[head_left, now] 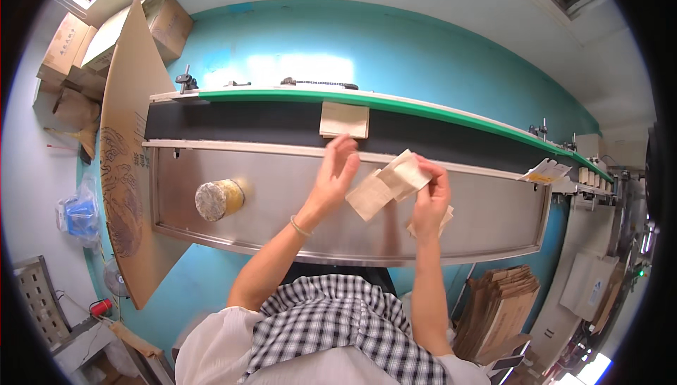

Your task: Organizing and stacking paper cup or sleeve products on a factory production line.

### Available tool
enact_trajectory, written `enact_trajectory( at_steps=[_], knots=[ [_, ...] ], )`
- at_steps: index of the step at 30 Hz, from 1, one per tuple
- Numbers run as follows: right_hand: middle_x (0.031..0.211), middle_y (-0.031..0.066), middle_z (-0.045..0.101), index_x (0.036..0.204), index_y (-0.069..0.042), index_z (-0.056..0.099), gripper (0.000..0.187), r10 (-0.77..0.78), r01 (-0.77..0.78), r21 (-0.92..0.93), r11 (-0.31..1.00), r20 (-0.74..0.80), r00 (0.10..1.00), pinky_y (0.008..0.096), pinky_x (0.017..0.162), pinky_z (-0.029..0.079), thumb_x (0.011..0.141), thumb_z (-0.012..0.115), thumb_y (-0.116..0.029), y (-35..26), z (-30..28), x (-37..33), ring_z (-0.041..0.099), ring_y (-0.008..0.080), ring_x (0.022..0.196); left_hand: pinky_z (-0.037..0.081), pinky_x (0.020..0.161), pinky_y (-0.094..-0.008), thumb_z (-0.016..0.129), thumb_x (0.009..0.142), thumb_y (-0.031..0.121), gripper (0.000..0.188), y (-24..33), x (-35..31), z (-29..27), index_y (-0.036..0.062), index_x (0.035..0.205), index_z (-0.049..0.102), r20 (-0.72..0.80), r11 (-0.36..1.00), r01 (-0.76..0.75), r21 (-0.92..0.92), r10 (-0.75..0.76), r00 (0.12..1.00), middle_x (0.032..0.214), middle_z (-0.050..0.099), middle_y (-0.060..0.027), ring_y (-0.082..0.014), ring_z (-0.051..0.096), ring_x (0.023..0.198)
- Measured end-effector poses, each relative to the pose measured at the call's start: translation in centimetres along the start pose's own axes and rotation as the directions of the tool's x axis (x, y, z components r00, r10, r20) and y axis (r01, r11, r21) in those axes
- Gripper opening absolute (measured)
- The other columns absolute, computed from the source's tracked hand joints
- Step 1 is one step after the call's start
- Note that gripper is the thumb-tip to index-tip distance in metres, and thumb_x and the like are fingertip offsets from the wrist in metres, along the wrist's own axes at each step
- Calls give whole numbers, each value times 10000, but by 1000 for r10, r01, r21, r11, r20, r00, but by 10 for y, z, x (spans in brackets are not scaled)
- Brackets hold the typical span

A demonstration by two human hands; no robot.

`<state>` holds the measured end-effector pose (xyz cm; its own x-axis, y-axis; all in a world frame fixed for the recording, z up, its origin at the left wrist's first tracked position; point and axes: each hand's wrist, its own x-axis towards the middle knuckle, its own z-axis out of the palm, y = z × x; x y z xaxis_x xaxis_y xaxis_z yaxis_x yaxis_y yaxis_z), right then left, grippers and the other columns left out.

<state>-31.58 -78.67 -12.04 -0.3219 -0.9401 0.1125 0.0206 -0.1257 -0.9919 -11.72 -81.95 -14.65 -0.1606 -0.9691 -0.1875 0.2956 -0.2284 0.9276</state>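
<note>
My right hand [431, 198] grips a few flat beige paper packets [405, 175], fanned out toward the left over the metal tray. More beige pieces show below and behind that hand, partly hidden by it. My left hand [337, 173] holds nothing, its fingers apart and pointing up at the belt. Just beyond its fingertips, a small stack of similar beige packets [344, 118] lies on the black conveyor belt [254, 121]. Whether the fingertips touch that stack I cannot tell.
The steel tray [296, 187] runs along the belt's near side. A yellowish cylinder with a mottled end [220, 199] lies on its left part. A tall cardboard sheet [130, 159] stands at the left end. Folded cartons [499, 307] lean at lower right, and a white open box [546, 171] sits by the belt's right end.
</note>
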Motion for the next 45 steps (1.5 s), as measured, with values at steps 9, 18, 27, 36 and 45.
enact_trajectory(
  at_steps=[9,18,27,36,45],
  knots=[
    [1119,120,643,1292,-5,521,314,483,-465,329,822,28,875,278,910,487,989,535,-89,3,-17,-51,600,148,1036,515,888,-274,721,924,118,427,-15,-55,11,29,1290,519,255,930,322,175,-359,898,1086,654,-54,-112,618,1007],
    [941,85,664,1034,-18,662,177,200,-125,-551,825,78,977,301,784,493,865,689,-60,26,3,-26,616,190,878,545,754,-313,781,835,147,419,-30,-47,11,-1,1171,580,-85,862,132,489,-104,991,944,644,-98,-175,643,845],
    [966,139,609,1016,-22,599,212,268,-14,-749,663,220,938,407,824,503,824,659,-87,39,-12,-17,602,317,950,500,815,-460,779,770,176,372,-47,-43,19,28,1008,533,104,340,-142,930,127,986,1004,557,-150,-366,587,913],
    [1100,83,600,1096,-23,568,232,283,-259,-209,943,89,955,306,782,510,906,677,-100,18,-10,-13,606,164,954,530,834,-253,740,889,89,432,-21,26,-5,23,1222,473,-60,987,105,125,-98,993,1091,595,-56,-107,605,948],
    [1018,125,544,971,-33,598,285,66,-34,-849,527,1,998,422,883,462,747,771,-72,-8,-124,-36,532,338,1007,459,980,-407,701,936,270,511,-26,84,0,-68,1250,481,-226,496,-75,865,519,824,1222,538,-225,-338,572,1091]
  ],
)
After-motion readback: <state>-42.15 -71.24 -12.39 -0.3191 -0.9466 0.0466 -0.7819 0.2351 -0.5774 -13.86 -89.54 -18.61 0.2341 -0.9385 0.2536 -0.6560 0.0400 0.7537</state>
